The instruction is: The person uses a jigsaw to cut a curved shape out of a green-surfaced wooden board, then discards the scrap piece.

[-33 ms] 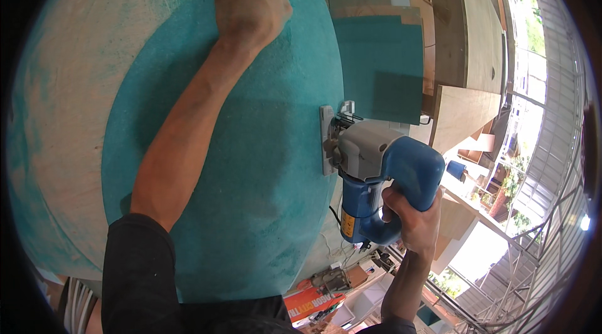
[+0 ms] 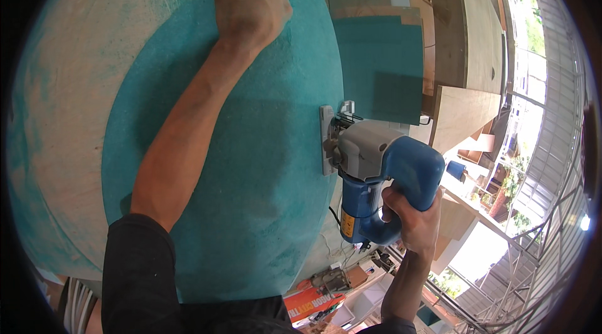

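Note:
A large teal board [image 2: 251, 140] with curved sides fills the middle of the view, lying on a pale, teal-smudged wooden surface [image 2: 63, 96]. My left hand [image 2: 252, 5] presses on its far end; the fingers look spread, though the frame's top edge cuts off their tips. At the board's right edge, my right hand [image 2: 419, 218] is wrapped round the handle of a blue and grey jigsaw [image 2: 392, 158]. The jigsaw's metal base plate [image 2: 327, 140] sits against that edge. Its blade cannot be made out.
Beyond the jigsaw lies a teal rectangular panel [image 2: 382, 64]. Wooden panels [image 2: 483, 27] stand at the far right. Cables [image 2: 332, 249] and an orange-red box [image 2: 310, 302] are below the board's near right side. Pale pipes [image 2: 78, 302] show at the lower left.

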`<state>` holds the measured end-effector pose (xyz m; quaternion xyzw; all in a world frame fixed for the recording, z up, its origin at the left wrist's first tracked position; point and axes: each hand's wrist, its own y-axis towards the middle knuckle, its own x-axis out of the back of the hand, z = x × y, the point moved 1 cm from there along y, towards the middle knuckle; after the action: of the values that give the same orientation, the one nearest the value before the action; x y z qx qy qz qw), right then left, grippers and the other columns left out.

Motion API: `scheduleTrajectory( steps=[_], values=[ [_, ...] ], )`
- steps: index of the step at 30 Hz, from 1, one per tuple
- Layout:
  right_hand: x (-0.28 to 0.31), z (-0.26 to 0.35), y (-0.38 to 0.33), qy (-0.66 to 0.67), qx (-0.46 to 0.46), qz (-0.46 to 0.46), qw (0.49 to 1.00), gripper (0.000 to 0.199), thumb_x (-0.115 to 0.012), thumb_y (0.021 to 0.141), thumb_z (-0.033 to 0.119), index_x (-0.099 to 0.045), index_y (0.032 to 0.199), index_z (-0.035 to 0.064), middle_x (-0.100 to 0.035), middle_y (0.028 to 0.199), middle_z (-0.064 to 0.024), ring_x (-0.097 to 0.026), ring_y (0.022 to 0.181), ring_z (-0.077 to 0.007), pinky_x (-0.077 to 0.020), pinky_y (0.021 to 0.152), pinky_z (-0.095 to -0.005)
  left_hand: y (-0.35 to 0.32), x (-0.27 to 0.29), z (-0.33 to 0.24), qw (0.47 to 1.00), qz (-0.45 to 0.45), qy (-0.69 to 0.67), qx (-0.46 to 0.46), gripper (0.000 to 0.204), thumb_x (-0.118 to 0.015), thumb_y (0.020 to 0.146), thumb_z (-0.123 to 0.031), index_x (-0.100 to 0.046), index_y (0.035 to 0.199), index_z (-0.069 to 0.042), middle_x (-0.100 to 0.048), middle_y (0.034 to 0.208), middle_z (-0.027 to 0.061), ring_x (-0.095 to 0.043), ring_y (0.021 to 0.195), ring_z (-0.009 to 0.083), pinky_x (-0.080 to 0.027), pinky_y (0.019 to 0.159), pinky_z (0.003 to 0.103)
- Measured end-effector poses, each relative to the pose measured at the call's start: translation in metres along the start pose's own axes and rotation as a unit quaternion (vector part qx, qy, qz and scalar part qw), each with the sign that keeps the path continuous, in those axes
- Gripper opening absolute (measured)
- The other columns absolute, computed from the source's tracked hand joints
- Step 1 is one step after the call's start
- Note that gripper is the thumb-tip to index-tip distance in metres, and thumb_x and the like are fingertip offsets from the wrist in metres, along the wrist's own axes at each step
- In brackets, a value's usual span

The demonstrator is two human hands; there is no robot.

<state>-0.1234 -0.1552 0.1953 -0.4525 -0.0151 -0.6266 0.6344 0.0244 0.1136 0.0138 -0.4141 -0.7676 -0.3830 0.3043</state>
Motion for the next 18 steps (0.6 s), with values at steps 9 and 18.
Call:
scheduleTrajectory(
  steps=[9,18],
  values=[
    [-0.001,0.005,0.003,-0.008,0.005,-0.001,1.0,0.01,-0.076,0.083,0.007,-0.07,0.084,-0.0003,-0.066,0.068,-0.004,-0.059,0.054,-0.0111,-0.046,0.052,-0.0269,-0.002,0.0,0.0,1.0,0.001,-0.004,0.001,0.03,-0.072,0.089,-0.014,-0.064,0.113,0.002,-0.055,0.114,0.0154,-0.053,0.112,0.0316,-0.042,0.101,0.046],
    [-0.004,0.014,0.006,-0.01,-0.001,-0.009,1.0,0.011,-0.076,0.083,0.009,-0.07,0.083,-0.0006,-0.066,0.068,-0.0042,-0.06,0.055,-0.0116,-0.0463,0.053,-0.0274,0.0,0.002,0.0,1.0,0.004,-0.006,0.005,0.032,-0.072,0.09,-0.015,-0.064,0.115,0.002,-0.056,0.115,0.0156,-0.053,0.112,0.032,-0.042,0.101,0.047]
  ],
)
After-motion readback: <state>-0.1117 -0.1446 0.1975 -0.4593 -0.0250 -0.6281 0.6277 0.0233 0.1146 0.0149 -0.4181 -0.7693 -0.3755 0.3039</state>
